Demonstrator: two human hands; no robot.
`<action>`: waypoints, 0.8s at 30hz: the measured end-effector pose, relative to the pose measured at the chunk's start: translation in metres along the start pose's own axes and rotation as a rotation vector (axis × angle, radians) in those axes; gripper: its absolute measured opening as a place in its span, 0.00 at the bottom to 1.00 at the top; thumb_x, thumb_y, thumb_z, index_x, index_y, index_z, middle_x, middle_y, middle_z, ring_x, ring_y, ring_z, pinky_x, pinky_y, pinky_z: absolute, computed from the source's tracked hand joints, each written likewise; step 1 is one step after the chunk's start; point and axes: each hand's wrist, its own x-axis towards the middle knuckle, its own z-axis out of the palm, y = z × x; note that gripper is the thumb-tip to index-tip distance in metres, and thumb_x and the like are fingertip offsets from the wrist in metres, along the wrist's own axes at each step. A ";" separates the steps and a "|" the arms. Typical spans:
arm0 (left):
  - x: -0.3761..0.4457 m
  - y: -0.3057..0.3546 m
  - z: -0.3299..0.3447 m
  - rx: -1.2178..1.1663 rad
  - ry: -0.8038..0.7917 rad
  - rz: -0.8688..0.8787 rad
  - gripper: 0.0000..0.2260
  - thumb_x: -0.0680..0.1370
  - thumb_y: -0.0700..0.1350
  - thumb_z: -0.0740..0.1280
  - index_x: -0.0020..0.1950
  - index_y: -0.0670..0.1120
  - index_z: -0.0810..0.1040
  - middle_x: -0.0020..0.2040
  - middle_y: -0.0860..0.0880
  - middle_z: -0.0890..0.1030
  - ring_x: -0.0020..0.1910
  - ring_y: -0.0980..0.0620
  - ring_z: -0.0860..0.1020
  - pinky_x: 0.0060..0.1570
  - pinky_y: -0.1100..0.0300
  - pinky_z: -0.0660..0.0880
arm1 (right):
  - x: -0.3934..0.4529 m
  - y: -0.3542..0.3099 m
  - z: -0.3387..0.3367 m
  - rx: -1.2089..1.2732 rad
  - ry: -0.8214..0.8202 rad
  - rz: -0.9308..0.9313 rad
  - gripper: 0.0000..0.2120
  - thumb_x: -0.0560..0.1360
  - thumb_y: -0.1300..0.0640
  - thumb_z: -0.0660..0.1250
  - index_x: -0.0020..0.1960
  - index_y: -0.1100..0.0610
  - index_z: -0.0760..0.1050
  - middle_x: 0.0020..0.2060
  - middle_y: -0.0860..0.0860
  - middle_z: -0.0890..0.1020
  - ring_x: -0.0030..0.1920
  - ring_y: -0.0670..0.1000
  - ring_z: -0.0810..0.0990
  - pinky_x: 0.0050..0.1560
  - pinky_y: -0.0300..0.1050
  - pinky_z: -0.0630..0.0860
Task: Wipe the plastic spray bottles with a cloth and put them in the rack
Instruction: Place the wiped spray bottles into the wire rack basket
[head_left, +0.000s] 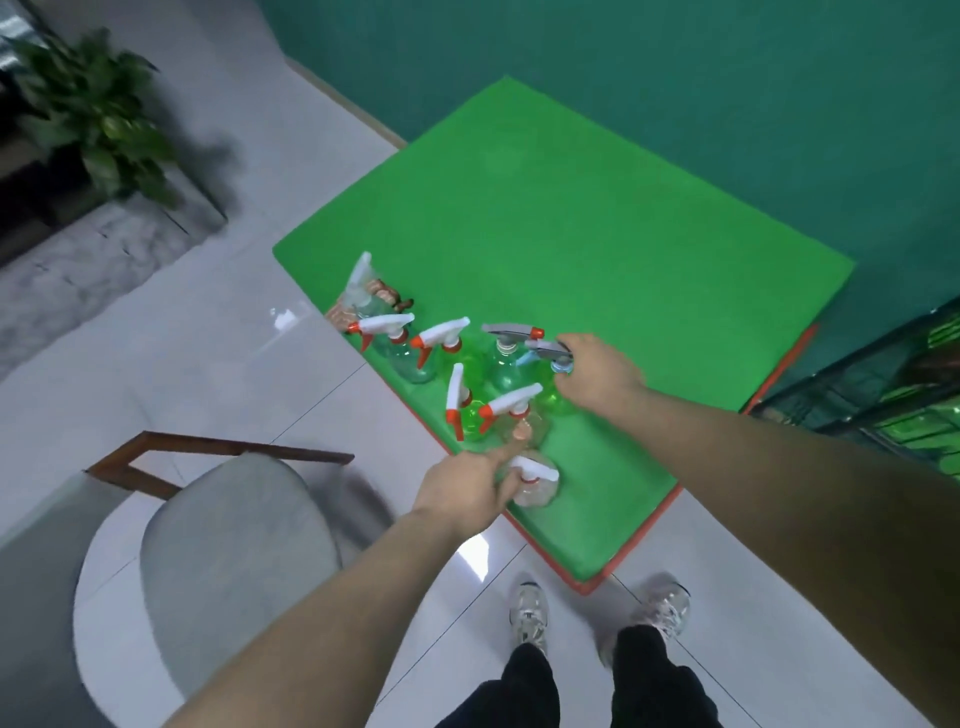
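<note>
Even, fairly bright indoor light falls from above, leaving white glare patches on the glossy pale floor tiles (283, 317). Motion blur smears the leafy potted plant (98, 111) and the grey cushioned chair (234, 545). Wide-angle distortion bends lines towards the edges.

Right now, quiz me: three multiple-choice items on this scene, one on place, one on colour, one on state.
1. Where do the spray bottles stand?
A. near the table's left edge
B. on the chair
C. on the floor

2. What colour is the table cover?
A. red
B. green
C. white

3. What is the right hand doing?
A. hanging free
B. resting on bare cover
C. reaching onto a grey-triggered bottle

Answers: 1 A, they cluster along the left edge. 2 B, bright green fabric. 3 C, its fingers meet the bottle's neck; the left hand touches a clear bottle.
</note>
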 end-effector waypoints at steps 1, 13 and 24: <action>0.000 0.000 0.004 -0.062 0.006 -0.018 0.20 0.84 0.56 0.58 0.77 0.63 0.65 0.50 0.48 0.85 0.52 0.42 0.81 0.48 0.52 0.76 | 0.001 0.000 0.001 -0.024 -0.004 0.008 0.12 0.81 0.55 0.64 0.63 0.52 0.74 0.50 0.51 0.78 0.45 0.52 0.81 0.44 0.52 0.83; 0.006 0.025 0.020 -0.369 0.154 -0.263 0.11 0.81 0.60 0.64 0.51 0.53 0.73 0.42 0.48 0.83 0.45 0.44 0.80 0.43 0.53 0.76 | -0.028 0.025 -0.002 -0.271 -0.012 0.003 0.07 0.85 0.49 0.59 0.54 0.53 0.66 0.35 0.49 0.75 0.29 0.47 0.73 0.27 0.41 0.67; 0.010 0.055 0.026 -0.348 0.128 -0.209 0.08 0.81 0.40 0.62 0.59 0.48 0.74 0.48 0.46 0.82 0.46 0.44 0.79 0.44 0.55 0.74 | -0.063 0.067 0.000 0.009 -0.032 0.086 0.08 0.83 0.52 0.62 0.51 0.55 0.66 0.38 0.52 0.75 0.34 0.50 0.76 0.30 0.43 0.68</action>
